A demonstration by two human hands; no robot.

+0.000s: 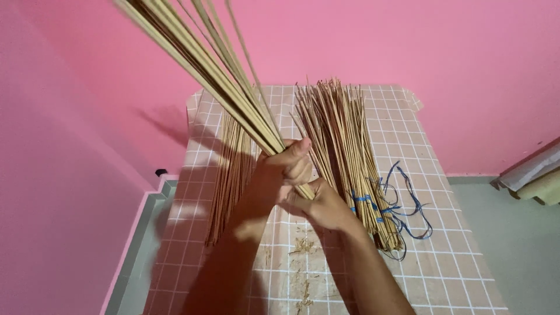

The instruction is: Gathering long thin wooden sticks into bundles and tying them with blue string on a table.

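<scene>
My left hand (pixel 284 169) and my right hand (pixel 322 205) both grip the lower end of a bundle of long thin tan sticks (pixel 204 64), which slants up and away to the upper left, blurred. The hands touch each other over a table covered with a pinkish checked cloth (pixel 443 256). Under the left forearm lies a loose pile of the same sticks (pixel 228 169). To the right lies a second, larger pile (pixel 338 134), tied near its close end with blue string (pixel 402 204).
Small bits of stick debris (pixel 303 245) lie on the cloth near me. Pink walls (pixel 466 70) stand behind and to the left of the table. Grey-green floor (pixel 513 245) and the edge of some rolled material (pixel 534 175) show on the right.
</scene>
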